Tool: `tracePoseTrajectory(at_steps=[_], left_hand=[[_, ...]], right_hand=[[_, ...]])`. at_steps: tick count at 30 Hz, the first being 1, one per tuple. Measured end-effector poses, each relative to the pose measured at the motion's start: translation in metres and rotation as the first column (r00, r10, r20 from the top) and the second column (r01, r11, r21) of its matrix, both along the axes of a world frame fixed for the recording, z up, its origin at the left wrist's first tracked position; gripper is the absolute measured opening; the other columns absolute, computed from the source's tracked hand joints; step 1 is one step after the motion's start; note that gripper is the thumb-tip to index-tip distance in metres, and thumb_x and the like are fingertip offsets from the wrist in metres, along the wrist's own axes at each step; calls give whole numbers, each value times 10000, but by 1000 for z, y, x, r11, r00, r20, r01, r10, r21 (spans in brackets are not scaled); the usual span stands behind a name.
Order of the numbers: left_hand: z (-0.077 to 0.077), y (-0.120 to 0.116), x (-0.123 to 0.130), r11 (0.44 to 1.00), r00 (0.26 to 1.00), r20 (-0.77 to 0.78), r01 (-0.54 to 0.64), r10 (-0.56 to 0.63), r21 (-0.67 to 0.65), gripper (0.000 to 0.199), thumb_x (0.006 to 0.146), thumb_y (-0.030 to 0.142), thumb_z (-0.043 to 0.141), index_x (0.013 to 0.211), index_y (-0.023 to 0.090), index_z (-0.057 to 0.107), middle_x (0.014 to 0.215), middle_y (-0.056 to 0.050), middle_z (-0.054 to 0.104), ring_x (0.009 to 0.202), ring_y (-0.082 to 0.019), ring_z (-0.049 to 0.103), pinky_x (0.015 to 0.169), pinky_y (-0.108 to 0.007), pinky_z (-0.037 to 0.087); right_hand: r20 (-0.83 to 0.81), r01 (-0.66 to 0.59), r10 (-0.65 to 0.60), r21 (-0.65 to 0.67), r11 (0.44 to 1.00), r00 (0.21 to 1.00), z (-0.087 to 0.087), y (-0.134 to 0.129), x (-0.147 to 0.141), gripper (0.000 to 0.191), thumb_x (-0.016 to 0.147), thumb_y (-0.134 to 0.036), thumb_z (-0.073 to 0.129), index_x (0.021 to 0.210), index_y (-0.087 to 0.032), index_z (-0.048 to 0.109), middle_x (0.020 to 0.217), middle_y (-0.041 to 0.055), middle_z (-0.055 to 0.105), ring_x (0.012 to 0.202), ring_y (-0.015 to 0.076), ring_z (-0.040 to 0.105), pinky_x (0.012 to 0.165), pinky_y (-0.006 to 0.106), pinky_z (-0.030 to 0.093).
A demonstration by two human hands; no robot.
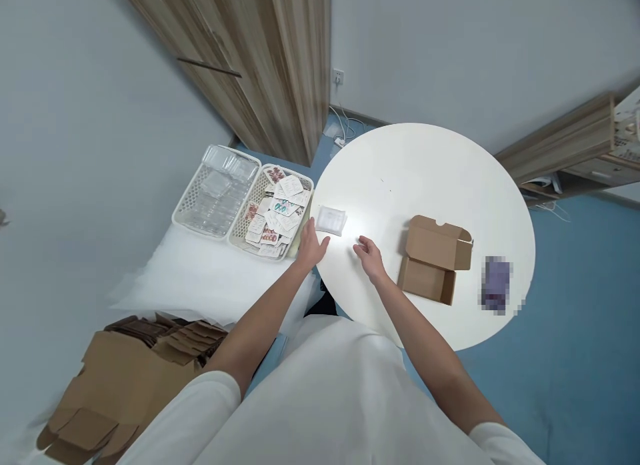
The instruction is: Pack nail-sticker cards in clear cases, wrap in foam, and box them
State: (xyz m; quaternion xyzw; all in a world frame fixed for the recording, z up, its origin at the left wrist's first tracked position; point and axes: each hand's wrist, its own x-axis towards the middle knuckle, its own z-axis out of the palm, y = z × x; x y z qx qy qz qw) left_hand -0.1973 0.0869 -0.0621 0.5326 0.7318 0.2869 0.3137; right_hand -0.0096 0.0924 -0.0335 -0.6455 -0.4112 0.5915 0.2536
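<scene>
A small clear-wrapped white packet (331,221) lies flat on the left side of the round white table (430,165). My left hand (311,246) is at the table's left edge, just below the packet, with thumb and fingers apart. Whether it touches the packet I cannot tell. To the right of the packet, my right hand (369,257) hovers over the table with its fingers slightly curled and apart, holding nothing. An open brown cardboard box (428,278) stands on the table to the right of that hand, its lid folded back.
Left of the table, one white basket (183,208) holds clear plastic cases; another basket (235,233) holds printed cards. Flattened cardboard boxes (135,365) are stacked at lower left. A blurred purple item (496,283) lies at the table's right. A wooden cabinet (280,65) stands behind.
</scene>
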Motion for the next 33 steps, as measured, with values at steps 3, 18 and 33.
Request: tracePoseTrajectory(at_steps=[3,18,33], left_hand=[[-3,15,-3,997,997,73,-19,25,-81,694,779,326,514,1359,133,185,1401,-160,241,1310,-295,176,1061,-455,173],[-23,21,-7,990,958,264,-81,110,-117,334,797,218,488,1117,148,556,1072,-105,570,822,-160,589,832,-334,459],[16,-28,68,947,653,688,-174,317,-272,466,714,227,614,1113,211,372,1073,-110,580,813,-138,610,654,-282,503]], right_hand=[[-53,45,-48,-60,997,997,-6,17,-24,580,712,-442,566,1239,-244,429,1350,63,392,1153,210,442,925,347,398],[-55,176,-180,-73,982,982,-19,37,-59,415,681,-333,590,1070,-216,505,1170,73,535,977,178,554,801,319,478],[-54,146,-142,100,984,988,10,-12,36,324,631,-374,613,891,-190,555,947,44,586,711,133,570,670,304,475]])
